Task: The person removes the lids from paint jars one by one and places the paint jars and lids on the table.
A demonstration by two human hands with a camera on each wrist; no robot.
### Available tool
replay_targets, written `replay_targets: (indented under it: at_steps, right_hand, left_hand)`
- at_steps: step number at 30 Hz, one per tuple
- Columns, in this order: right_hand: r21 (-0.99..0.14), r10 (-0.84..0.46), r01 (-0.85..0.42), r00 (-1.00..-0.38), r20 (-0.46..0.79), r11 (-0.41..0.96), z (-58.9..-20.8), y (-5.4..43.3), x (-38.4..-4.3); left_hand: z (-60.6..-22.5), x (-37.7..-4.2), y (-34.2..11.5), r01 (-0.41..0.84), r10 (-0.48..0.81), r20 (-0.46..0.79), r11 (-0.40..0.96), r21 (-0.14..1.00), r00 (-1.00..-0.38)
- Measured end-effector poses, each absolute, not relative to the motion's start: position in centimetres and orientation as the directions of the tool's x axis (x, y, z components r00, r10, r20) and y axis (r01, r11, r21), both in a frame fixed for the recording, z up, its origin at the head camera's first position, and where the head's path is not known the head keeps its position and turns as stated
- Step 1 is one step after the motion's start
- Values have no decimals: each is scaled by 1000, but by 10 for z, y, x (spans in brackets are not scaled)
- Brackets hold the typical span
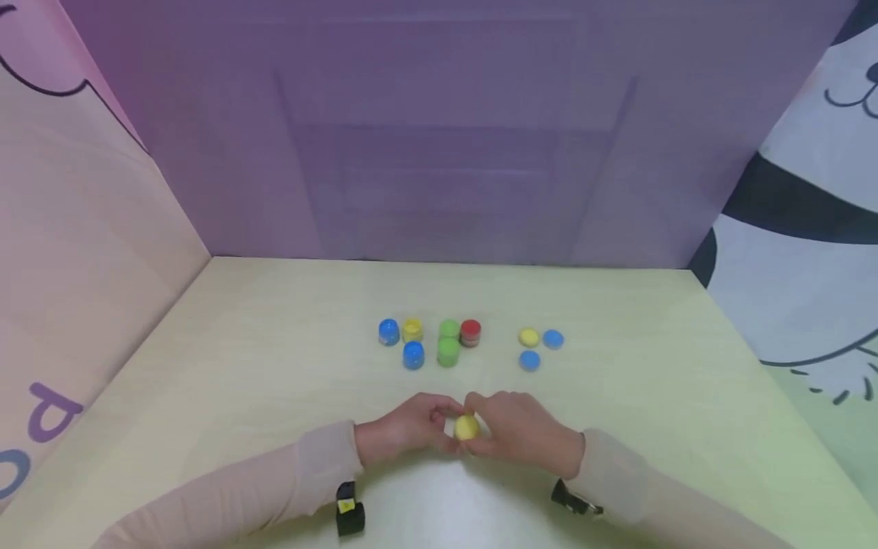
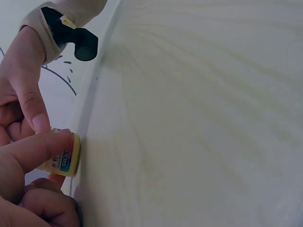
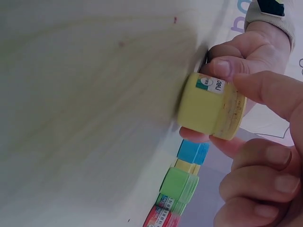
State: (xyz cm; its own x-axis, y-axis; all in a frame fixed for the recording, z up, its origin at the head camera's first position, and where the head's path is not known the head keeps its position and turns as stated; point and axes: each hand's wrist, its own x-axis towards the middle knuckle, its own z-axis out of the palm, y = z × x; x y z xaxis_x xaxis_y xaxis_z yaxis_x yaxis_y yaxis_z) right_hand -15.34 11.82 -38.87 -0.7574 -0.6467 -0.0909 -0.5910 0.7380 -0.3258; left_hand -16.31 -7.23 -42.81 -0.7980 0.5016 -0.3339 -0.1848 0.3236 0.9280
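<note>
Yellow jar (image 3: 201,106) is being held, lower centre of the head view — left hand (image 1: 410,424) pinching its body, right hand (image 1: 524,432) its lid (image 3: 232,116); probably uncapping is starting, calling for a twist.

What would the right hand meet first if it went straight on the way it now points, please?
Beyond the yellow jar that it holds, the right hand would most likely meet the left hand, which faces it from the other side, though exact depth is hard to judge.
</note>
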Motion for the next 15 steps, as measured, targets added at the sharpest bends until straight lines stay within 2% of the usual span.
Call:
replay_targets:
  at_steps: [5,15]
  right_hand:
    - [-327,-661,-605,-745,-89,726,-388,120,-153]
    - [-325,-649,-590,-754,-107,739,-389,121,-154]
  left_hand:
    - [-432,-163,-68,-149,517,-308,326,934,-799]
    - [-435,-164,-64,-45,514,-274,414,909,-813]
